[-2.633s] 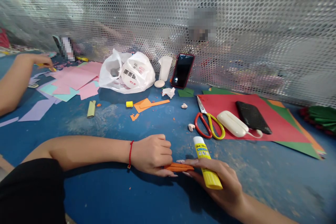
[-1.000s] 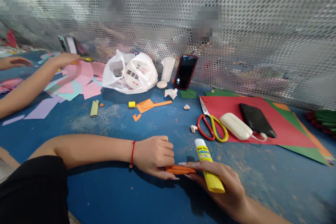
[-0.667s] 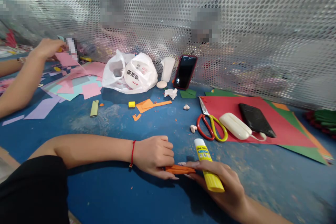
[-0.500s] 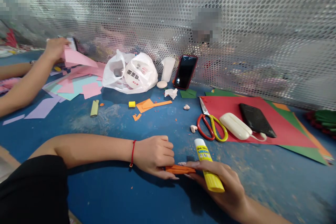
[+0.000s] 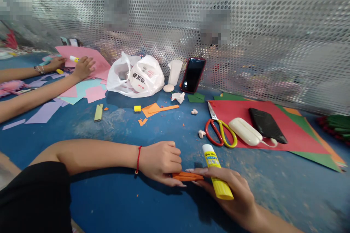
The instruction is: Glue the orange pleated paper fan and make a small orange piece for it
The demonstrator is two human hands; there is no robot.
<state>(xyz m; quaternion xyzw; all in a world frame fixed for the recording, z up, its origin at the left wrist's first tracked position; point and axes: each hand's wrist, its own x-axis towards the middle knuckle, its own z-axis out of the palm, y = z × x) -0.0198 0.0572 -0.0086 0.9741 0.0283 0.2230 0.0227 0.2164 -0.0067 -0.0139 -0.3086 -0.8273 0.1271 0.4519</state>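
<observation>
My left hand [image 5: 161, 162] is curled in a loose fist on the blue table, its thumb and fingers pinching the left end of a folded orange paper piece [image 5: 187, 176]. A red string circles that wrist. My right hand [image 5: 232, 193] grips a yellow glue stick [image 5: 217, 173], white cap pointing away from me, and its outstretched forefinger presses the right end of the orange paper.
Red-and-yellow scissors [image 5: 220, 128], a white case [image 5: 244, 131] and a black phone [image 5: 268, 125] lie on red paper [image 5: 295, 131]. Behind are orange scraps [image 5: 155, 109], a white bag [image 5: 135, 75], a propped phone [image 5: 193, 74] and a perforated metal screen [image 5: 246, 25]. Another person's hands [image 5: 82, 67] rest on pink paper at far left.
My hands, the glue stick and the orange paper have stayed put. At far left the other person lifted a pink sheet and now presses it flat with both hands.
</observation>
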